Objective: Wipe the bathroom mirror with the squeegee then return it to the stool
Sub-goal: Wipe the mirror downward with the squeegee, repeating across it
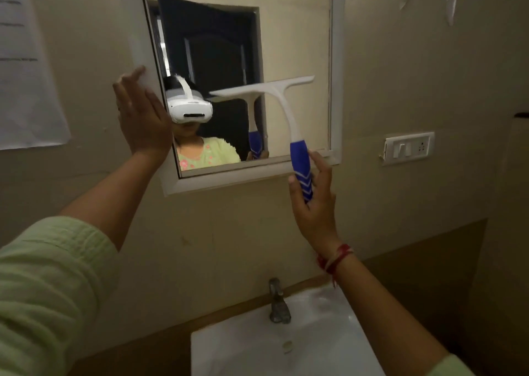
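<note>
Your right hand (313,203) holds the squeegee (282,112) low on its blue grip, thumb on one side and fingers loosely curled on the other, index raised off it. Your left hand (141,118) is spread flat with fingers together, braced on the left side of the mirror (297,46) frame. The squeegee's white blade lies across the middle of the glass, tilted slightly up to the right, and seems to touch it. You're in the wiping step. Next, I'd judge, firm up the loose grip, keep the blade pressed evenly, and draw it down towards the lower frame. The stool isn't in view, so the return comes later. Below are the tap (278,304) and sink (229,347).
</note>
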A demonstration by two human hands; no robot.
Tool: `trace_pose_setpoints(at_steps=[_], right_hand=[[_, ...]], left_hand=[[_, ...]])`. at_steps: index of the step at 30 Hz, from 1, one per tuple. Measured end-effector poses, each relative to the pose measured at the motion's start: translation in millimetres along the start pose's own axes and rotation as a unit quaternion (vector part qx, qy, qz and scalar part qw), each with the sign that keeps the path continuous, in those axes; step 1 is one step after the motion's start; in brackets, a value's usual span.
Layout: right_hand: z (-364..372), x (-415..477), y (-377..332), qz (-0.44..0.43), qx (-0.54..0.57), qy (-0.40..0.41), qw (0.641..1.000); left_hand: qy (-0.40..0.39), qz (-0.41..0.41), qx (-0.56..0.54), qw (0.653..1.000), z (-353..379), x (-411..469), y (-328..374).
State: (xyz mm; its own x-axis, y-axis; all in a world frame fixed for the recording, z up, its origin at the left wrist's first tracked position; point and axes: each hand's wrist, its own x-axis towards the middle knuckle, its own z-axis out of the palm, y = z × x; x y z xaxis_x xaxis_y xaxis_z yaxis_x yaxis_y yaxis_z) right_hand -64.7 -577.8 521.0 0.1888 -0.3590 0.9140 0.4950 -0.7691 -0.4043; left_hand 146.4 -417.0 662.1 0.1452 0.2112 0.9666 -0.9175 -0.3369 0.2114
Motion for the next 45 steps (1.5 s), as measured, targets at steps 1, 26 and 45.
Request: trace_pose_setpoints(at_steps=[1,26,45], right_hand=[[-1,13,-1,-0.015,-0.003,0.002,1.000],[-10,265,-46,-0.155,-0.104,0.093,0.978],[2,243,-27,-0.135,-0.084,0.105,0.982]], left_hand=[[0.001,0.001,0.003,1.000,1,1,0],[0.002,0.024,0.007,1.000,0,0,-3],[0.003,0.017,-0.010,1.000,0,-1,-3]])
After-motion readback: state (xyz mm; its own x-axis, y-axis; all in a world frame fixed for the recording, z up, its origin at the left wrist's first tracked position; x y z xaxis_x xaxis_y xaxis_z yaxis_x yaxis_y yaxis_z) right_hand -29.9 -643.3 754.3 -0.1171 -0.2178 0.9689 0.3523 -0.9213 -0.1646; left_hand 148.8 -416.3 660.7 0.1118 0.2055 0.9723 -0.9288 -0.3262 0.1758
